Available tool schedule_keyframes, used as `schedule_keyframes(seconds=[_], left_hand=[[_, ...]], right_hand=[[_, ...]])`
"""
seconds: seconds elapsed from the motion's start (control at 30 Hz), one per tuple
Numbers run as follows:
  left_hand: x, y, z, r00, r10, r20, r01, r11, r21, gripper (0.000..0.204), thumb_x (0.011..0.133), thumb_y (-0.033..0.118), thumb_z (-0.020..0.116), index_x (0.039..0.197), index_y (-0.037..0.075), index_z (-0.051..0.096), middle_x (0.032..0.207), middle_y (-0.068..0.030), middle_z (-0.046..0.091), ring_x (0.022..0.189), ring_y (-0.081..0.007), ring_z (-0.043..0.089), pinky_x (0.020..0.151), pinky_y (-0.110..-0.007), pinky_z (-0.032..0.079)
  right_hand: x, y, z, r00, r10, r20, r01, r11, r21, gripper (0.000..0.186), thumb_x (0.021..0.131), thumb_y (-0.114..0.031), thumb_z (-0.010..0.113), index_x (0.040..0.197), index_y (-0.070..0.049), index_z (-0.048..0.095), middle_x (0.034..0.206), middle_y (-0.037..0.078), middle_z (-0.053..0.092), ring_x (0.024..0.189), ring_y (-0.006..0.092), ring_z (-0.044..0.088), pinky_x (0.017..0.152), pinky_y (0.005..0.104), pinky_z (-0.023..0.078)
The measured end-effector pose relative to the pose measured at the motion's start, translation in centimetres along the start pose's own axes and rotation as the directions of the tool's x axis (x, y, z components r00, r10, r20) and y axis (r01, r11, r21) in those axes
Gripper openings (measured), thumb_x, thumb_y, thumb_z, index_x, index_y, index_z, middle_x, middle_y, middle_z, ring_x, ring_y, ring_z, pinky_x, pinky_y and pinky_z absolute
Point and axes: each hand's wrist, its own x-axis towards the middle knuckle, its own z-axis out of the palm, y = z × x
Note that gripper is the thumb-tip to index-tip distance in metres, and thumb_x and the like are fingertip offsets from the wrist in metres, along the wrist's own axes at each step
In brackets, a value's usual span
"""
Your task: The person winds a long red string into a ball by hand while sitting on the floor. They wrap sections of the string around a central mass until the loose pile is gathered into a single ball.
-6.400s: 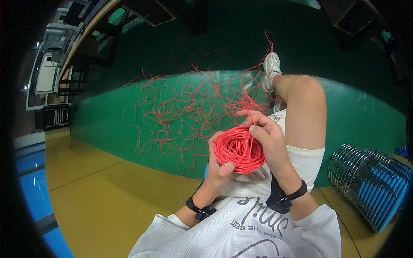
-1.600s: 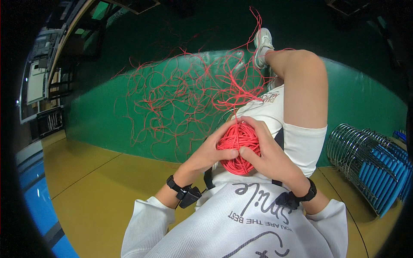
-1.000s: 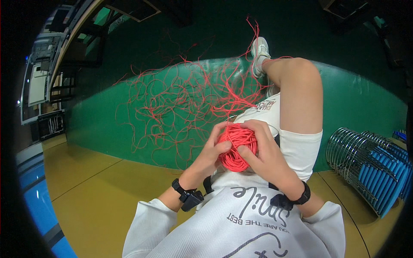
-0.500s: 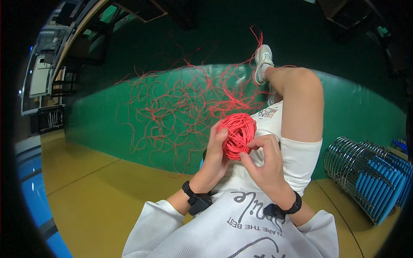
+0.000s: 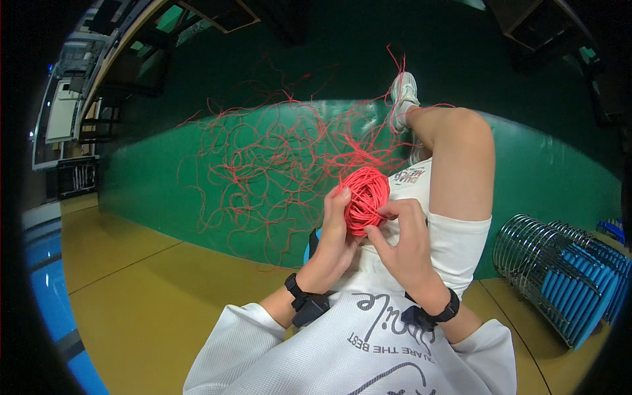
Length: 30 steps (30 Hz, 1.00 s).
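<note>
A ball of red cord [image 5: 367, 195] is held up over my lap. My left hand [image 5: 334, 240] is wrapped round its left side and underside, with the thumb lying on the windings. At the ball's lower right edge, my right hand [image 5: 409, 247] has thumb and bent forefinger drawn together at the cord; the strand between them is too fine to make out. Beyond the ball, loose red cord [image 5: 253, 164] lies in wide tangled loops on the green floor. Some of it runs up to my white shoe [image 5: 403, 89].
Stacked chairs with chrome frames and blue seats [image 5: 569, 283] lie at the right. Dark furniture [image 5: 220, 13] stands along the far left and far right. A yellow floor [image 5: 131, 276] borders the green one [image 5: 151, 178]. A bluish surface [image 5: 49, 283] shows at the left edge.
The ball has turned in my left hand and risen slightly. My right fingers have shifted a little along its lower right edge. The loose cord on the floor looks much the same.
</note>
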Motion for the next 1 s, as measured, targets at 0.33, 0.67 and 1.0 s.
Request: schedule_keyframes(seconds=[0.33, 0.67, 1.0], left_hand=[[0.6, -0.2, -0.5, 0.997, -0.039, 0.062, 0.042, 0.998, -0.043, 0.067, 0.095, 0.048, 0.057, 0.142, 0.013, 0.026, 0.135, -0.0131, 0.049, 0.115, -0.0252, 0.061, 0.093, -0.043, 0.056], [0.7, -0.1, -1.3, 0.995, -0.033, 0.094, 0.033, 0.999, 0.007, 0.068, 0.092, 0.051, 0.062, 0.139, 0.011, 0.033, 0.133, -0.0121, 0.053, 0.117, -0.0257, 0.061, 0.092, -0.044, 0.057], [1.6, -1.2, -2.9, 0.992, -0.022, 0.128, 0.031, 0.997, -0.067, 0.067, 0.091, 0.043, 0.066, 0.137, 0.010, 0.028, 0.134, -0.0144, 0.048, 0.120, -0.0255, 0.058, 0.096, -0.042, 0.055]], right_hand=[[-0.7, 0.9, -0.2, 0.998, -0.009, 0.064, 0.009, 1.000, 0.002, 0.023, 0.078, 0.001, 0.072, 0.097, -0.001, 0.059, 0.093, 0.014, 0.058, 0.086, 0.0291, 0.057, 0.074, 0.0374, 0.048], [-0.2, 0.5, -1.2, 0.993, 0.061, 0.102, -0.053, 0.995, -0.080, 0.057, 0.080, -0.006, 0.073, 0.132, 0.004, 0.052, 0.129, 0.023, 0.057, 0.110, 0.0350, 0.059, 0.091, 0.0383, 0.050], [-0.9, 1.0, -0.7, 0.986, -0.099, 0.131, 0.116, 0.985, -0.125, 0.053, 0.083, -0.005, 0.070, 0.132, 0.005, 0.054, 0.134, 0.022, 0.055, 0.113, 0.0368, 0.058, 0.095, 0.0419, 0.048]])
